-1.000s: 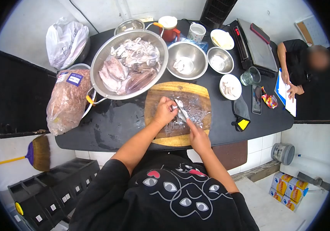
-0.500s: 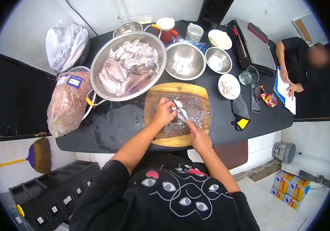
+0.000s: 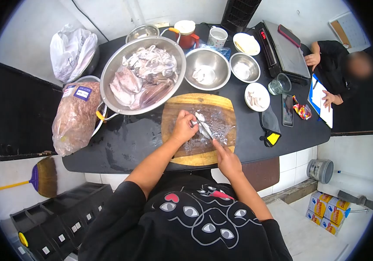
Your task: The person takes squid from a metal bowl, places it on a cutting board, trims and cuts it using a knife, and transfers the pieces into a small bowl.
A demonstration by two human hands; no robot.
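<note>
In my right hand (image 3: 227,160) is a knife (image 3: 204,131), its blade slanting up and left over the wooden cutting board (image 3: 221,102). My left hand (image 3: 185,126) is closed in a pinch at the edge of a white squid piece (image 3: 200,118), close to the blade. The fingertips partly hide what they grip. Wet, whitish scraps are smeared over the board's dark middle. Up and left of the board, a large steel basin (image 3: 108,93) holds several squid and tentacles. A steel bowl (image 3: 221,78) behind the board has white pieces inside.
A small steel bowl (image 3: 256,77), a white bowl of strips (image 3: 257,96), a glass (image 3: 280,83), a phone (image 3: 287,109) and a face mask (image 3: 270,123) are to the right. A scale (image 3: 288,52) stands behind. A bagged pack (image 3: 75,119) sits left. A co-worker (image 3: 341,71) is far right.
The co-worker's one hand has moved from the clipboard up to the scale's edge. My hands and the knife stay nearly in place, and the view has shifted slightly.
</note>
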